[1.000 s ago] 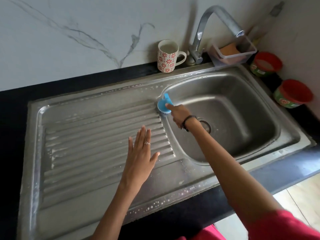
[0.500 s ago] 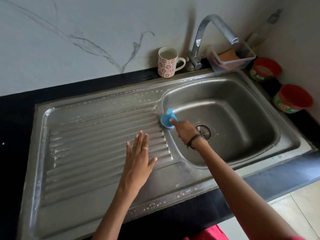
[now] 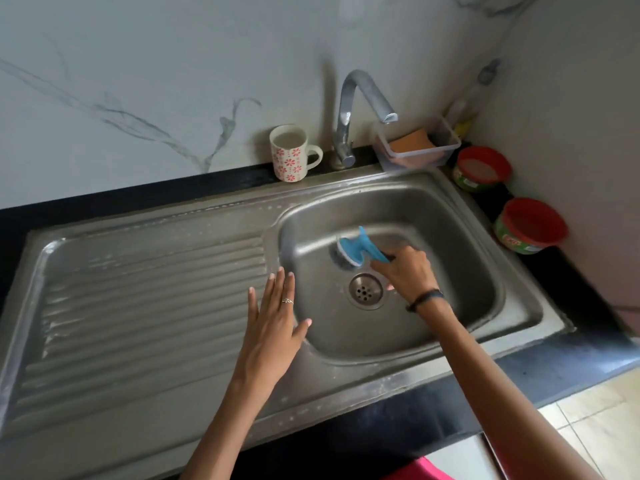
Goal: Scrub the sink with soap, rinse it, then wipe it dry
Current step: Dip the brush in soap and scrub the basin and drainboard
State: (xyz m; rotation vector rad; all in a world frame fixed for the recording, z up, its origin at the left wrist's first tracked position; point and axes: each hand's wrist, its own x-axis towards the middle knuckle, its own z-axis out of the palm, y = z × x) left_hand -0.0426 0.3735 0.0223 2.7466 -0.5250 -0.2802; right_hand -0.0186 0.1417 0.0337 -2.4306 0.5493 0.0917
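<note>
Steel sink (image 3: 512,327) spans the dark counter; nearest, the left hand (image 3: 273,323) lies flat, fingers straight and slightly spread, at the basin's left rim. Farther in, the right hand (image 3: 405,271) grips a blue scrubber (image 3: 356,249) above the drain (image 3: 365,291). Behind stand a tap (image 3: 346,116) and a floral mug (image 3: 291,154).

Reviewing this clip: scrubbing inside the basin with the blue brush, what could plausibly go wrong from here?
1. The right hand works the blue scrubber just above the open drain; knuckles might scrape it.
2. The left hand lies flat on the sudsy edge between drainboard and basin; it could slip.
3. Splashes might reach the flowered mug by the tap.
</note>
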